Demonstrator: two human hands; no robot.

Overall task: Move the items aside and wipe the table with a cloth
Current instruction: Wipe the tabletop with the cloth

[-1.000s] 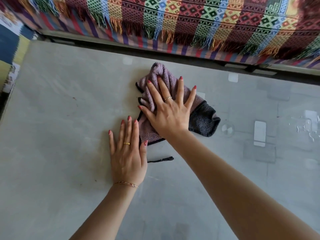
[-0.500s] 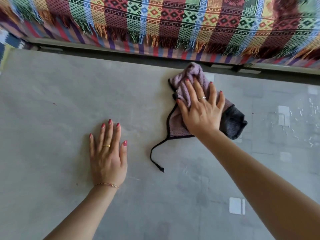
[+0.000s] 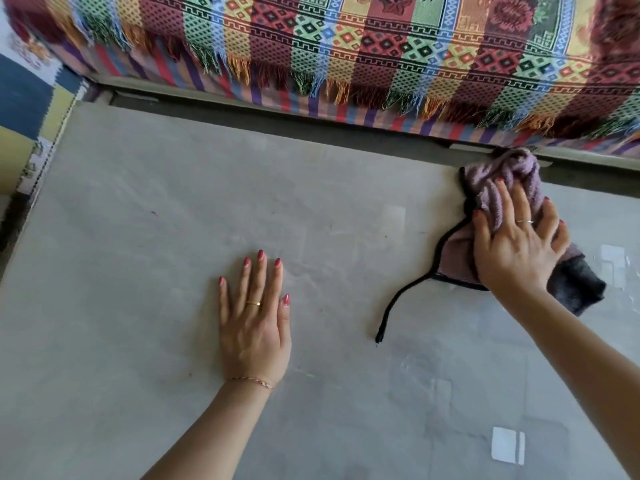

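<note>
2 hands are on the tabletop (image 3: 145,209), each doing its own job. Nearest, the left hand (image 3: 254,327) lies flat, fingers straight and together, holding nothing; judging by its planted palm, it props the person's weight while the other arm reaches out. Well off to its right and farther away, the right hand (image 3: 516,244) presses down on the cloth (image 3: 498,188), fingers spread and only slightly bent over the bunched purple towelling, so the grip is a flat press rather than a pinch, which suits dragging the cloth across the surface. A black trim cord (image 3: 401,296) trails loose from the cloth toward the left hand. Beyond the fingertips, the cloth's bunched end reaches the tabletop's far edge, just under the fringed woven blanket (image 3: 346,50). No items show near either hand, so wiping seems well underway.
</note>
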